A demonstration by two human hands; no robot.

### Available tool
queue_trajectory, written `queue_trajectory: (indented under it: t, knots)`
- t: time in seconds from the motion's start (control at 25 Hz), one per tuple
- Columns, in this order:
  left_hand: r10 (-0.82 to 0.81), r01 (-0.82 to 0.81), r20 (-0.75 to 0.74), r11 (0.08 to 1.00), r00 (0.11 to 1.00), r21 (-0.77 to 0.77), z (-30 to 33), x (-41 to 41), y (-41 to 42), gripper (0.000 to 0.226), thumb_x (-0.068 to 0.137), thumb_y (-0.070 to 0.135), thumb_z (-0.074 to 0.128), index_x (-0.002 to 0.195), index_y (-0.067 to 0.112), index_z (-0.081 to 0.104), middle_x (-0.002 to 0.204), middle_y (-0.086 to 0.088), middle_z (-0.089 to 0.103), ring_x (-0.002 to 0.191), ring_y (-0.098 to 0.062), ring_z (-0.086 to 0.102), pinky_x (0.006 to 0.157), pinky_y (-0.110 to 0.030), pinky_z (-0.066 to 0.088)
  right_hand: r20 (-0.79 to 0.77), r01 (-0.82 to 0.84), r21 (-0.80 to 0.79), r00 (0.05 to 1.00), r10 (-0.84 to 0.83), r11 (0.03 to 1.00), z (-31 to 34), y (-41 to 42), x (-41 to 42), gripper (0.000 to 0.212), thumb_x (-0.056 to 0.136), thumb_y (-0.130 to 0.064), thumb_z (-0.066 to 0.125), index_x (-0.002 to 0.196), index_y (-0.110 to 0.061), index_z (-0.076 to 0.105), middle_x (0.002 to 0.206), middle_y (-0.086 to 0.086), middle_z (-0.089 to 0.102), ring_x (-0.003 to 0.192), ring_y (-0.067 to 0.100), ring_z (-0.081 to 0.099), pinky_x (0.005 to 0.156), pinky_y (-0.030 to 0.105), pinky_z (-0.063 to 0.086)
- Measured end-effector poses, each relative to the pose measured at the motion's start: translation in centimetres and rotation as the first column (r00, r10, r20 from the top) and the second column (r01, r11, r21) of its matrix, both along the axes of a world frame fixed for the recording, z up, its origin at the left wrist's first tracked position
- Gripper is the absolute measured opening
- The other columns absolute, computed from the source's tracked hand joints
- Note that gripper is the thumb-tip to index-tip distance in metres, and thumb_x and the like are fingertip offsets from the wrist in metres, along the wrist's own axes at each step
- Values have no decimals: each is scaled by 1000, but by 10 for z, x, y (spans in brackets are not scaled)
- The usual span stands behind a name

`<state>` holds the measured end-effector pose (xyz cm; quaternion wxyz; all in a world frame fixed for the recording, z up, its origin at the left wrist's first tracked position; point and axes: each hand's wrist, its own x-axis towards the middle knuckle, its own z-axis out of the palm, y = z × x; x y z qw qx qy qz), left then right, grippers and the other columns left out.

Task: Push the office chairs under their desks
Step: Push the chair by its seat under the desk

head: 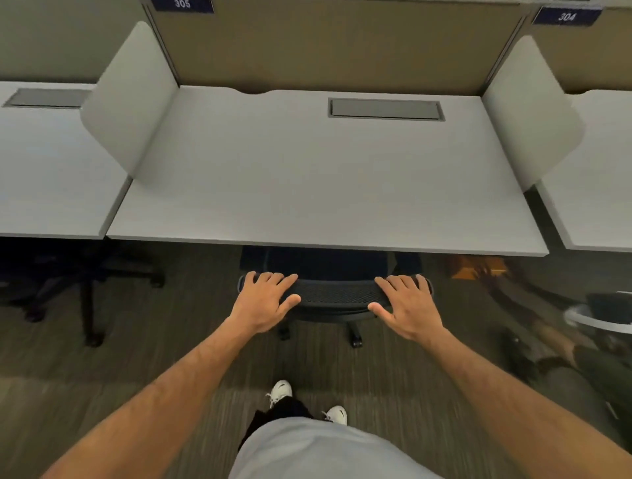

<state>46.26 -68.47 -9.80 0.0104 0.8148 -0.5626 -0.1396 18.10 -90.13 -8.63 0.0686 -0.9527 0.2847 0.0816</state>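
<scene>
Shoes (pixel 309 403): two white shoes are standing on the striped carpet (pixel 143 345) at the bottom centre of the frame, below the grey shirt hem
Arms: both bare forearms are reaching up from the lower corners and converging toward the middle of the frame
Left hand (pixel 265 301): lying flat on the left end of the chair's top edge, fingers spread and draped over the rim, thumb stretched out along the near side — pressing on the backrest, not curled around it
Right hand (pixel 407 307): resting the same way on the right end of that edge, fingers apart, thumb pointing inward along the near side
Office chair (pixel 337 294): dark mesh backrest sitting at frame centre, just in front of the desk's near edge; its seat is already lying in shadow beneath the desktop, and castors are showing on the carpet below the backrest
Desk (pixel 307 191): pale grey top filling the middle of the frame, with a grey cable hatch (pixel 386 108) set in its upper right part
Dividers: rounded white side screens are rising at the desk's left (pixel 133 102) and right (pixel 528 112) edges, a tan back panel (pixel 335 44) behind
Labels: dark plates reading 305 (pixel 182 4) at upper left and 304 (pixel 566 16) at upper right
Neighbouring chair (pixel 89 273): dark base standing under the desk at the left — blurred
Right edge: blurred dark shapes and a pale bin rim (pixel 595 319)
</scene>
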Motion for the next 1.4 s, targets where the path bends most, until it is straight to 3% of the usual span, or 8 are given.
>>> queue_trajectory:
  t: [0.2, 0.48, 0.64, 0.92, 1.4]
  knots:
    - [-49, 50, 20, 997, 999, -60, -5, -2, 5, 75, 101, 69, 9, 152, 25, 42, 144, -3, 57, 133, -26, 51, 114, -55, 33, 1, 28, -15, 1000, -28, 999, -10, 4, 0, 81, 98, -75, 18, 146, -19, 51, 144, 9, 58, 136, 32, 51, 113, 60, 35]
    - [-121, 127, 79, 988, 989, -83, -10, 16, -5, 70, 102, 67, 21, 145, 21, 53, 130, -6, 66, 115, -29, 64, 100, -51, 49, 78, 15, -76, 997, -9, 997, -16, -9, 12, 82, 96, -74, 23, 131, -12, 63, 123, 11, 69, 115, 33, 63, 102, 55, 45]
    - [-132, 141, 91, 985, 987, -101, -11, 32, -16, 71, 102, 67, 21, 142, 19, 56, 127, -7, 68, 112, -30, 65, 97, -50, 50, 74, 5, -113, 997, 4, 994, -18, -19, 26, 79, 95, -73, 30, 130, -11, 64, 120, 12, 70, 109, 33, 65, 99, 55, 47]
    - [-121, 131, 96, 985, 988, -109, -12, 70, -46, 71, 102, 66, 20, 142, 20, 57, 128, -7, 68, 114, -29, 64, 98, -50, 48, 51, 36, -86, 998, -32, 996, -17, -46, 63, 86, 96, -76, 17, 132, -13, 63, 123, 11, 68, 113, 32, 63, 102, 55, 44]
    - [-119, 126, 92, 989, 989, -81, -21, 86, -56, 69, 101, 67, 24, 144, 22, 55, 131, -6, 66, 117, -29, 63, 102, -50, 47, 89, 48, -74, 995, -41, 996, -29, -55, 74, 84, 95, -76, 23, 132, -13, 64, 124, 11, 68, 115, 32, 63, 103, 55, 43]
